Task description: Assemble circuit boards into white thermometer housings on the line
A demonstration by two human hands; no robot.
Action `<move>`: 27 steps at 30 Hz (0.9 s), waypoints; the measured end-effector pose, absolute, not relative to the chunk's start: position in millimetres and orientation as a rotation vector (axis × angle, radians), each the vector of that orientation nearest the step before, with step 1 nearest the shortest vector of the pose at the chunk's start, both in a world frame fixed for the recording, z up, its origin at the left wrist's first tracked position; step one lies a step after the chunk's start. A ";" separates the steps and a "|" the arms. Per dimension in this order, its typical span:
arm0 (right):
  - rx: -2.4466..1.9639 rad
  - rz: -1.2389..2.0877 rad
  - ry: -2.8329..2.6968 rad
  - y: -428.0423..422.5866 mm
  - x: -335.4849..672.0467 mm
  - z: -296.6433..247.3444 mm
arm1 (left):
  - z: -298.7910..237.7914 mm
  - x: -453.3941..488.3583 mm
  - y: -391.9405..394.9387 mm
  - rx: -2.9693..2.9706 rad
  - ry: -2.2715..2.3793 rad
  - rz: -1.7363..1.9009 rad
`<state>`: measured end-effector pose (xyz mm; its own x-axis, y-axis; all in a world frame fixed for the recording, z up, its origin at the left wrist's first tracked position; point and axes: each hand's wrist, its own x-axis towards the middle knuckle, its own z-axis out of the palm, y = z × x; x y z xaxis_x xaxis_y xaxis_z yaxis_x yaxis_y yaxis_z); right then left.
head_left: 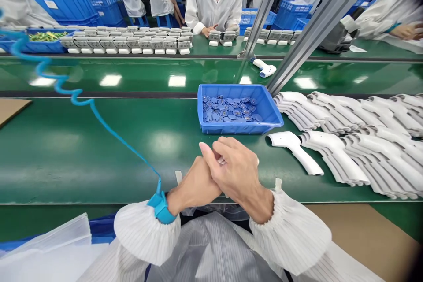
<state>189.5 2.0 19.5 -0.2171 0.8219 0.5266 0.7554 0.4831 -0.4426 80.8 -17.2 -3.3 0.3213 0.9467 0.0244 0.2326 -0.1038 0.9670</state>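
Over the near edge of the green bench my two hands are pressed together. My right hand (238,168) lies across my left hand (199,181), its fingers curled and its thumb pointing up. Slivers of a white plastic piece (222,161) show between the fingers of my right hand; its shape is mostly hidden. My left hand is closed too, with its fingers covered by my right. A blue wrist strap (161,208) with a coiled cord (122,141) sits on my left wrist. Just beyond my hands stands a blue bin (206,129) of small blue oval parts (228,110).
Rows of white thermometer-shaped housings (333,152) lie at the right. A white and blue handheld thermometer (264,68) rests near a metal post (297,31). Grey-white units (125,43) line the far bench, where a co-worker (214,4) sits. Cardboard (11,110) lies at the left.
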 end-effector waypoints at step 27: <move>-1.393 0.568 -2.014 95.8 239.2 49.7 | 26.3 11.6 -21.8 1.836 1.750 0.561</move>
